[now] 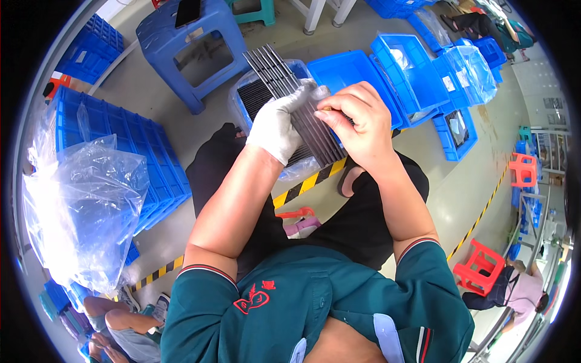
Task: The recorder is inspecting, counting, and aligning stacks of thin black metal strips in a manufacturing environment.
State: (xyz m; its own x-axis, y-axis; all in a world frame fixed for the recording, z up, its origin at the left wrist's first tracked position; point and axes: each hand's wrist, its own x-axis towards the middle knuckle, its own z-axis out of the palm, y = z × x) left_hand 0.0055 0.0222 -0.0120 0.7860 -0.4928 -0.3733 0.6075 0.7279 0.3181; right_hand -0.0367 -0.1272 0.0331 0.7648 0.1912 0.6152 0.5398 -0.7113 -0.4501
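Note:
My left hand [275,127], in a white glove, is closed around a row of thin dark rods [319,136] lying side by side. The rods slant from upper left to lower right, and lighter bands mark their upper part. My right hand [368,124] is bare and held just over the rods' right side. Its thumb and forefinger pinch a small brownish piece, too small to name. Below the rods, between my knees, a plastic-lined bin [235,111] holds more dark rods [254,97], partly covered by my left hand and the bundle.
A blue stool [189,37] bearing a dark phone [188,12] stands ahead on the left. Blue crates [121,133] with clear plastic [103,187] are stacked at left. Blue bins [345,68] sit ahead right. Red stools [480,266] and other people are farther off.

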